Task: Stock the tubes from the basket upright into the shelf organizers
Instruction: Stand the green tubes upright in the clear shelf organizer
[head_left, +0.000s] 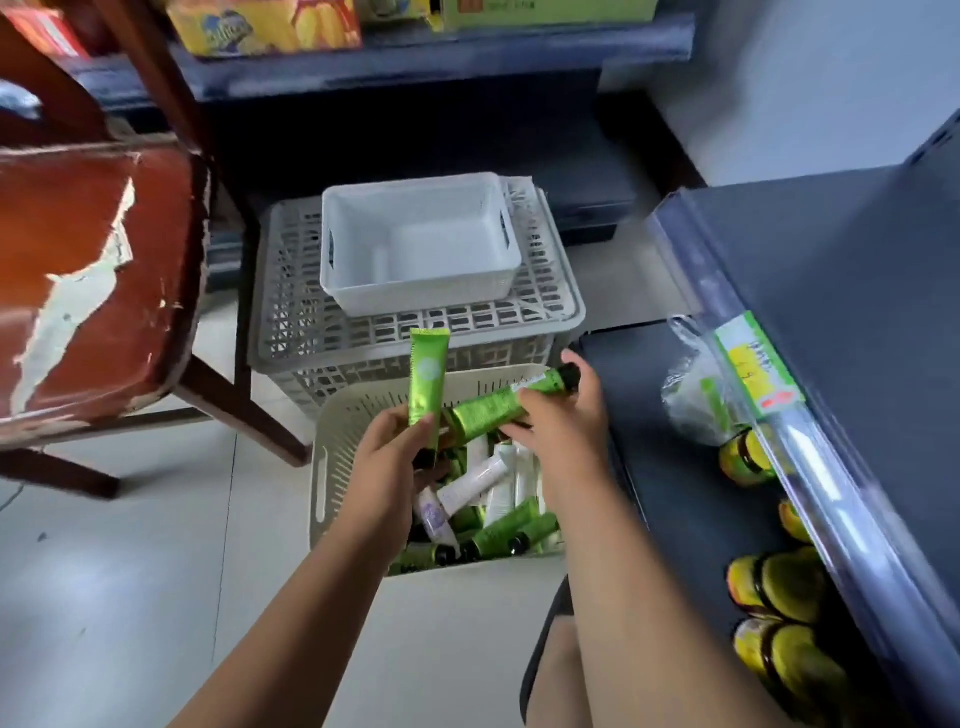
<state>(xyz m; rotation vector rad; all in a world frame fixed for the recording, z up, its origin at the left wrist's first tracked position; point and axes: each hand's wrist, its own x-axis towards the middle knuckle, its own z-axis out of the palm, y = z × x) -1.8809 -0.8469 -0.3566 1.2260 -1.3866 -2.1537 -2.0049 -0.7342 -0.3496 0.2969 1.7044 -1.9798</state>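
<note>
Head view, left hand (395, 441) clamps upright tube (427, 379), right hand (563, 415) clamps slanted tube (491, 408), basket (324, 467) below, maybe jars (779, 582)

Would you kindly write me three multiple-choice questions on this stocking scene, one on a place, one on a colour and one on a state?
1. Where does the white bin stand?
A. on the grey crate
B. on the chair seat
C. inside the basket

2. What colour is the upright tube that the left hand holds?
A. white
B. green
C. purple

3. What is the right hand doing?
A. hanging open
B. gripping the tilted tube
C. pressing on the shelf

Answers:
1 A, the bin sits on the crate's slatted top.
2 B, the tube's body is bright green.
3 B, its fingers curl round the tube.
</note>
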